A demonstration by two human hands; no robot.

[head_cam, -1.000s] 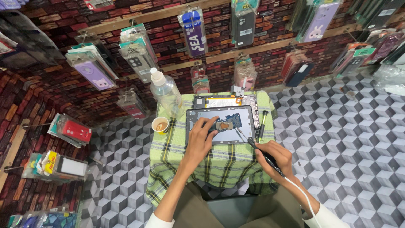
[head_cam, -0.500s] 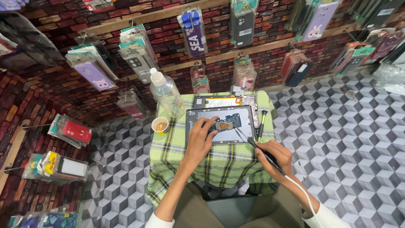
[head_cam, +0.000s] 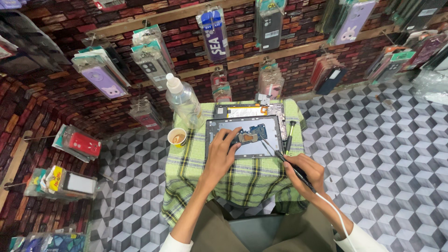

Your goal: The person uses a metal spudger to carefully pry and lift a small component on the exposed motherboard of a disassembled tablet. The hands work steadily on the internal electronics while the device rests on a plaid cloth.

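left hand (head_cam: pixel 223 150): flat on opened tablet (head_cam: pixel 245 136) | right hand (head_cam: pixel 305 169): gripping corded tool (head_cam: pixel 284 160), tip over tablet

paper cup (head_cam: pixel 177 137) | clear bottle (head_cam: pixel 183 100) | screwdriver (head_cam: pixel 289 135) | hanging phone cases (head_cam: pixel 149 57)

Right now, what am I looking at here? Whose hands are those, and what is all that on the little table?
This is one picture from a camera worn on a person's head, looking down at their own bare hands. A small table with a green checked cloth carries an opened grey tablet showing its blue circuit board, a second opened device behind it, a clear plastic bottle, a small paper cup and a dark screwdriver. The left hand presses on the tablet. The right hand holds a thin corded tool like a pen, tip at the board.
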